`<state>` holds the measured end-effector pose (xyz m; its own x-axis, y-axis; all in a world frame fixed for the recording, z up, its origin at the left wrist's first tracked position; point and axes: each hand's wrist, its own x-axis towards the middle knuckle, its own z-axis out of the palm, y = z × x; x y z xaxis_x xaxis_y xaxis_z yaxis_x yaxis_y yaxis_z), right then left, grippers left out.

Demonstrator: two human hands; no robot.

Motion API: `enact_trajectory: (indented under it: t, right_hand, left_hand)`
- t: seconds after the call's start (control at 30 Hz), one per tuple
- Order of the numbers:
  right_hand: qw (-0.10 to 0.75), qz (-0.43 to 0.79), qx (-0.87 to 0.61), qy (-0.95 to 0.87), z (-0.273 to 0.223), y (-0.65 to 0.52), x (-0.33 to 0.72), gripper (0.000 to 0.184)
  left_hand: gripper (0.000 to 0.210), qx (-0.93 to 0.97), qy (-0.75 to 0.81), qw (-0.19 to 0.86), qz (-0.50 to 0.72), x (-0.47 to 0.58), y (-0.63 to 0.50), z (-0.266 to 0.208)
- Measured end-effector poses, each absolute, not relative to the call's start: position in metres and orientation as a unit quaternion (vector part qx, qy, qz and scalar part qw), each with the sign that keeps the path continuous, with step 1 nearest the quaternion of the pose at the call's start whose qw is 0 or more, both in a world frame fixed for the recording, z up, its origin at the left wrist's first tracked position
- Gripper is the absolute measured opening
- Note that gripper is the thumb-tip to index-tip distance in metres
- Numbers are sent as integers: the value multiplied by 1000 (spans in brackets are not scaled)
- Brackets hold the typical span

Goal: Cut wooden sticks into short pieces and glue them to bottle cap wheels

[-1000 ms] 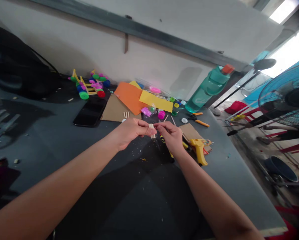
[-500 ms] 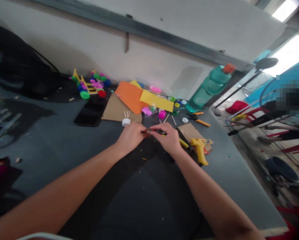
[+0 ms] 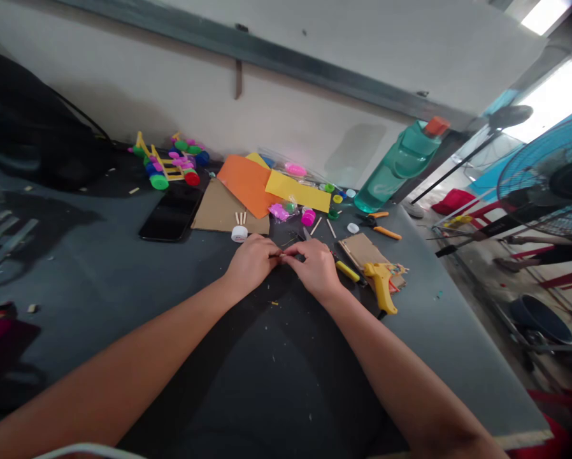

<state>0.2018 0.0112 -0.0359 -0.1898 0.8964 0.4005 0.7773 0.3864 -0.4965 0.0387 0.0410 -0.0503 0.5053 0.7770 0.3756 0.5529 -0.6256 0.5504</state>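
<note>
My left hand [image 3: 252, 262] and my right hand [image 3: 313, 264] meet fingertip to fingertip over the dark table. Both are closed in a pinch on something small between them, mostly hidden by the fingers and too small to name. A white bottle cap [image 3: 239, 234] with several short sticks [image 3: 241, 218] behind it stands just beyond my left hand. Close to the right hand lie a yellow-handled cutter [image 3: 347, 271] and a yellow glue gun [image 3: 383, 284], the gun partly over a cardboard piece [image 3: 362, 250].
At the back are an orange sheet [image 3: 248, 182], a yellow strip [image 3: 298, 190], a pink cap [image 3: 308, 217] and a green bottle [image 3: 393, 166]. Orange-handled pliers [image 3: 386, 233] lie right. A phone [image 3: 169, 215] and colourful wheeled toys [image 3: 171, 166] sit left. A fan [image 3: 553, 172] stands beyond the table edge.
My right hand has tilted, its fingers curling lower against the left fingertips. The yellow-handled cutter shows more beside it. The whole view has shifted slightly.
</note>
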Motion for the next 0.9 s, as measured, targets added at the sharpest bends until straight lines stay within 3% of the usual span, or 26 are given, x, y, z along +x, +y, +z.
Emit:
enact_trajectory:
  t: [0.6,0.9]
  right_hand:
    - [361,140,-533,-752,-39,14,199,7]
    - [332,101,-523,-778,-32,13,195,12]
  left_hand:
    - [12,850,395,196,289,36,48,-53]
    - [12,845,399,203,293,36,47,-52]
